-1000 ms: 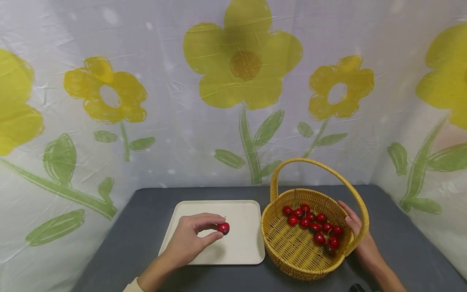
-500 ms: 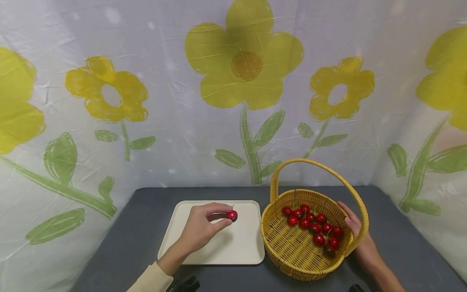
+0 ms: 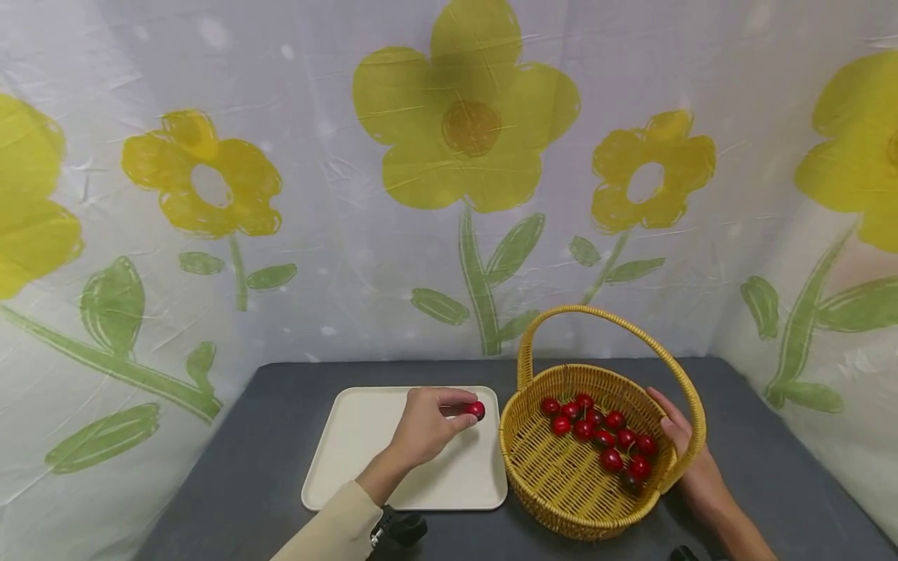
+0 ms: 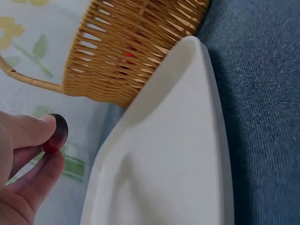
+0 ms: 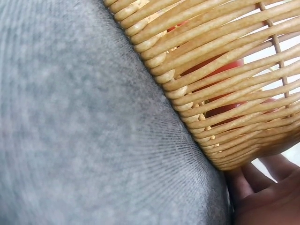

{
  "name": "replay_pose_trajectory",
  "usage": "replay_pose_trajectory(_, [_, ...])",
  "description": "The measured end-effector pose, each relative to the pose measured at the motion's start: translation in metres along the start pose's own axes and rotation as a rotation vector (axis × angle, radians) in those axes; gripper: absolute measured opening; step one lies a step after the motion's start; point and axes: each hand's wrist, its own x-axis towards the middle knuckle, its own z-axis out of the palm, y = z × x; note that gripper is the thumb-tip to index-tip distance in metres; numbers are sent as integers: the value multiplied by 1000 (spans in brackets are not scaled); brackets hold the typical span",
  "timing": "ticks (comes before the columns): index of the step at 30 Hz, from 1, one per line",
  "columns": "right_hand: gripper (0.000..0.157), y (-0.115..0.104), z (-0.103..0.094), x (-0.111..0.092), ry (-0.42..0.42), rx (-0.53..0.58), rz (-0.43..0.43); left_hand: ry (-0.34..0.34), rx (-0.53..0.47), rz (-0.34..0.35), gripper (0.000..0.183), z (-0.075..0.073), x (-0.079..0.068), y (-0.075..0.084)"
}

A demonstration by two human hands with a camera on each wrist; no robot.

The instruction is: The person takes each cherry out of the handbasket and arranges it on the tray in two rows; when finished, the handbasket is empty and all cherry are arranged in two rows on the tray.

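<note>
My left hand (image 3: 424,428) pinches a dark red cherry (image 3: 476,411) between thumb and fingertips, over the right part of a cream tray (image 3: 351,460). In the left wrist view, the cherry (image 4: 59,133) shows a nearly black top and a redder underside. Right of the tray stands a yellow wicker basket (image 3: 554,487) with a tall arched handle. Several red cherries (image 3: 584,430) lie in its back and right part. My right hand (image 3: 698,467) rests on the basket's right side near the rim, its fingers (image 5: 276,165) extended along the outer wicker.
A dark grey-blue table (image 3: 231,483) carries the tray and basket. Behind it hangs a pale cloth (image 3: 337,234) printed with yellow flowers. The basket handle (image 3: 596,310) arches high over the basket. A black strap (image 3: 396,530) sits on my left wrist.
My left hand has carried the pinched cherry rightward and a little away over the tray, closer to the basket. The right hand and basket have stayed in place.
</note>
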Motion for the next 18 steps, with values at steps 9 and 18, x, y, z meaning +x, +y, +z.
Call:
replay_pose_trajectory(9, [58,0,0,-1,-10,14,7,-33,103,-13,23,23,15,-11])
replay_pose_trajectory(18, [57,1,0,-1,-7,13,2,-81,222,39,22,34,27,-14])
